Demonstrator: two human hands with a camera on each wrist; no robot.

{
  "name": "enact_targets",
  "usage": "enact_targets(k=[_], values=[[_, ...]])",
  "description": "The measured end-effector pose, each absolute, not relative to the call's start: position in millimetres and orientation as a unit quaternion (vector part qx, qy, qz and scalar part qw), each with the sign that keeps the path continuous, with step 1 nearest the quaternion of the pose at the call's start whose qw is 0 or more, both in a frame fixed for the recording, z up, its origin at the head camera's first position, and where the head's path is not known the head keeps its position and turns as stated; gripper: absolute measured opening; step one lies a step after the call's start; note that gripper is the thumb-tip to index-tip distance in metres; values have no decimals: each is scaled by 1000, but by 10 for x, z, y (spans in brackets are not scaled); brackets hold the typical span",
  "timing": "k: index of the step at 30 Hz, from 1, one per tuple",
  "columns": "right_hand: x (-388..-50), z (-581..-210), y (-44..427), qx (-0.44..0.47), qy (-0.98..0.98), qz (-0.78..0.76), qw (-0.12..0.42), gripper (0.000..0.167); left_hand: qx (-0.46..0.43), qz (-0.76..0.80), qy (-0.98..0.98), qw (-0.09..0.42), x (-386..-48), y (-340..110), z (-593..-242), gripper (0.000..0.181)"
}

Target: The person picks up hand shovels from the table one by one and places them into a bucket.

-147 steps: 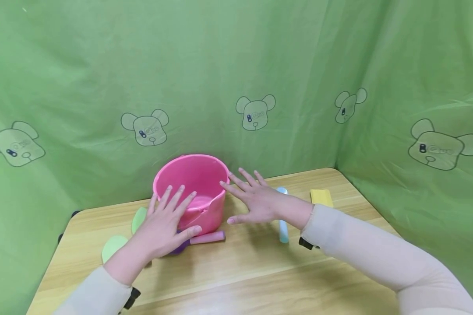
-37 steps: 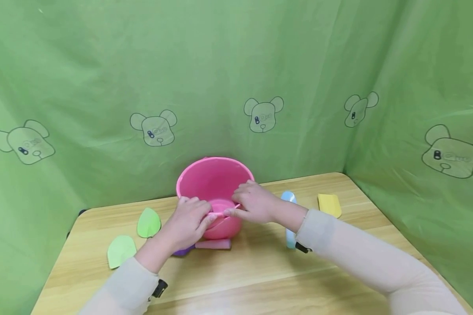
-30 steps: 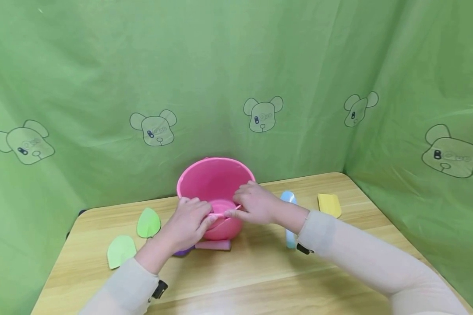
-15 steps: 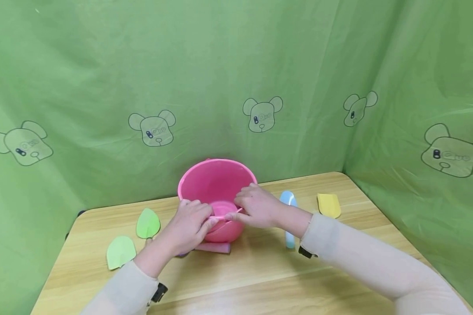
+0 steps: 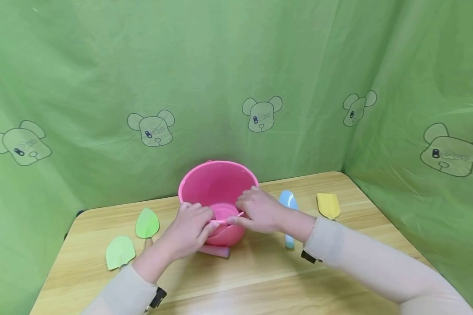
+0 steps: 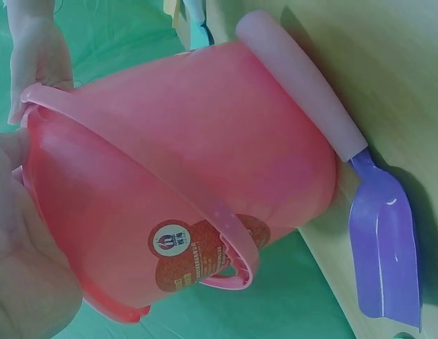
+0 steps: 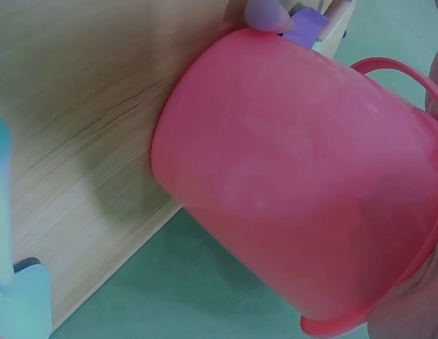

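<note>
So both hands are on the pink bucket (image 5: 219,184), which sits mouth-up near the middle of the worktop (image 5: 256,280), towards the back. The left hand (image 5: 189,226) has its grip on the near rim, fingers hooked over the edge and thumb on the outside. The right hand (image 5: 259,211) grips that rim too, just beside it, thumbs almost meeting. The bucket's handle (image 6: 159,169) hangs down the outside, across a brown label (image 6: 205,256).

A purple scoop (image 6: 374,189) with a pale pink handle lies right by the bucket's foot; can't tell if they touch. Off to the left are two green shovels, a pale one (image 5: 120,252) and a brighter one (image 5: 147,224). Over on the right there's a blue scoop (image 5: 288,200), partly behind the right wrist, then a yellow shovel (image 5: 328,204). Green curtain (image 5: 205,65) all round the back.
</note>
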State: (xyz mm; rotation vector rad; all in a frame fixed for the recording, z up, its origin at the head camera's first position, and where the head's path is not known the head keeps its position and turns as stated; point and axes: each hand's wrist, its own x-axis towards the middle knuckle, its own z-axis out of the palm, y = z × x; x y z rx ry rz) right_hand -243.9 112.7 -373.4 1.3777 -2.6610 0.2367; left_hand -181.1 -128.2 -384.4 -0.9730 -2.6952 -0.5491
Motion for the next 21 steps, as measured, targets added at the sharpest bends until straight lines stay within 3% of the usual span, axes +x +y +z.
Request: enact_targets(k=[21], values=[[-2281,-3735,1174,456,-883,82,77,50,-337,-175,-918,110,-1689,-1246,-3832,25]])
